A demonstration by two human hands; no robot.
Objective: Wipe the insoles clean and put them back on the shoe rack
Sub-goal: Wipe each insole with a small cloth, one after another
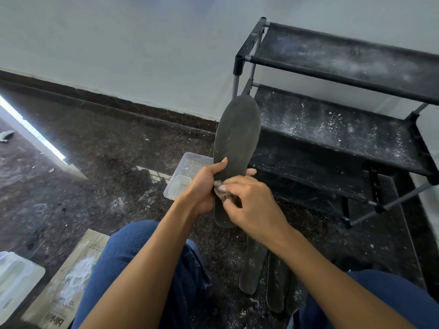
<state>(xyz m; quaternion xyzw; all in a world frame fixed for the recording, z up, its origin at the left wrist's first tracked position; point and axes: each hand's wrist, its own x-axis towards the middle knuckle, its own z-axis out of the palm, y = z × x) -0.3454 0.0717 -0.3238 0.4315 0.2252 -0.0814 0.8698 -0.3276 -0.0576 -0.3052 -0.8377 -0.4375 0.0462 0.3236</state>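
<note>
Blue-trousered knees [152, 269] fill the bottom of the frame, and between them, low and right of centre, two dark insoles on the floor [255, 264] lie side by side on the speckled dark floor [83, 150]. Above them, at the centre, the left hand [202, 186] grips the held insole [237, 138] near its heel end, thumb across the face and fingertips showing past the far edge. That insole stands nearly upright, its toe pointing to the top of the frame. The right hand [251, 205] pinches a crumpled brownish cloth [222, 192] and presses it against the insole's lower part. Just left of the hands, a clear plastic container [187, 176] sits on the floor. At the right and upper right stands the black shoe rack [332, 119], its shelves dusted with white specks. A brown paper bag [71, 281] with white powder lies at the lower left, beside a white plastic lid [16, 279].
</note>
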